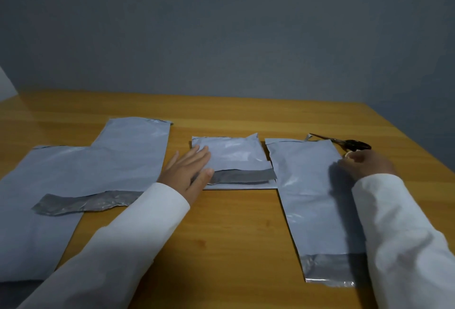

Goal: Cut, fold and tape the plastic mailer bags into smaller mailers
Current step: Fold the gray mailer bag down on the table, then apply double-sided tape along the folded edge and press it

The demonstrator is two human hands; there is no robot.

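Grey small mailer (234, 158) under flat left hand (188, 172); right hand (366, 164) curled beside scissors (344, 145).

1. A wooden desk (234, 222) with an orange-brown grain fills the lower half of the view; its far edge runs along the wall.
2. A plain grey-blue wall (221, 25) rises behind the desk.
3. A pale, whitish object (6, 84) shows at the far left edge, too cropped to identify.

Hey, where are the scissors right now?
The scissors lie on the wooden table at the far right of the head view, just beyond the right hand and partly tucked behind the top edge of the long grey mailer.
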